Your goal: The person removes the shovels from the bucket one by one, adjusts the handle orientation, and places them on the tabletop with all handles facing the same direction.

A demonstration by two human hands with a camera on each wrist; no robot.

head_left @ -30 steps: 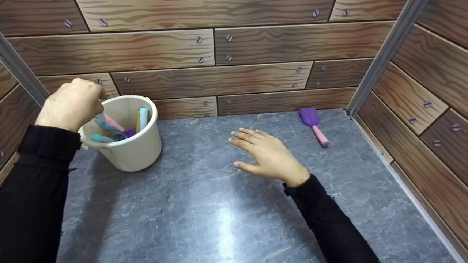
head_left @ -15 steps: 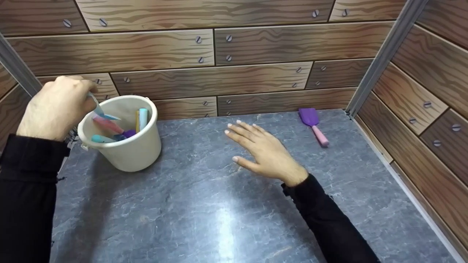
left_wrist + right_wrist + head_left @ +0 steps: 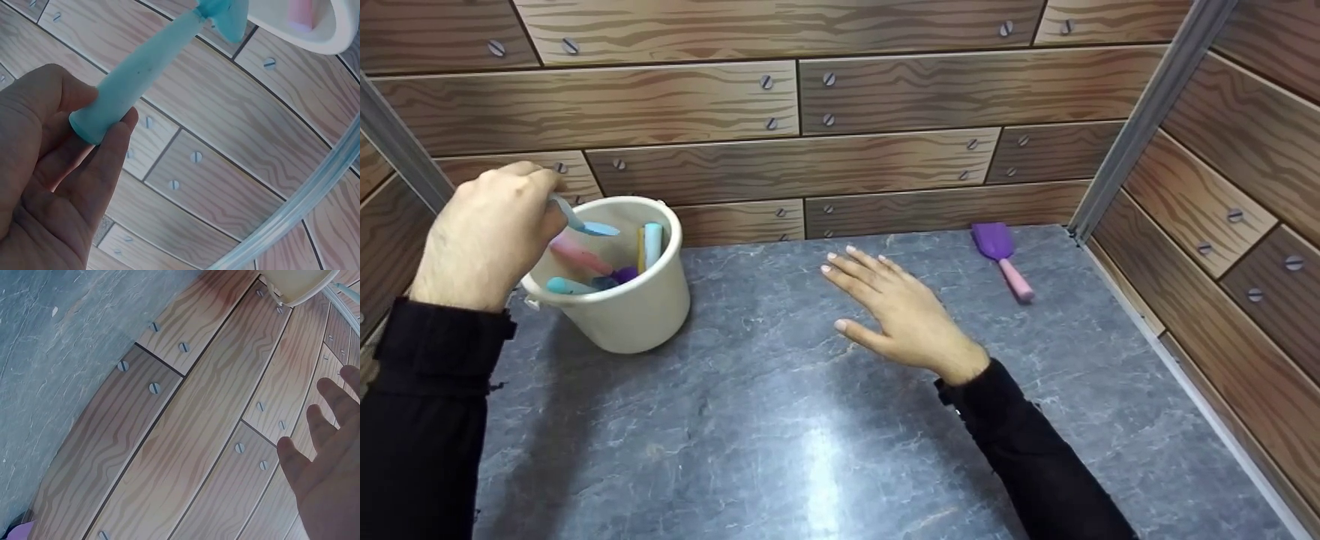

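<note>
My left hand (image 3: 491,225) pinches the end of a light blue utensil (image 3: 598,229) and holds it over the white bucket (image 3: 634,319). In the left wrist view, the thumb and fingers of my left hand (image 3: 67,152) grip the tapered blue handle (image 3: 140,70) near its wide end. Inside the bucket lie a pink handle (image 3: 585,256), a teal handle (image 3: 570,286) and a light blue one (image 3: 653,241), with purple and yellow pieces. My right hand (image 3: 904,319) has its fingers extended above the grey surface and holds nothing.
A purple spatula (image 3: 994,240) with a pink handle lies at the back right of the grey surface (image 3: 765,420). Wood-patterned walls (image 3: 885,157) stand at the back and both sides, with grey metal posts at the corners.
My left hand first moved left, then slightly back right, and the light blue utensil's end has risen in the bucket's opening. My right hand has shifted slightly up and left.
</note>
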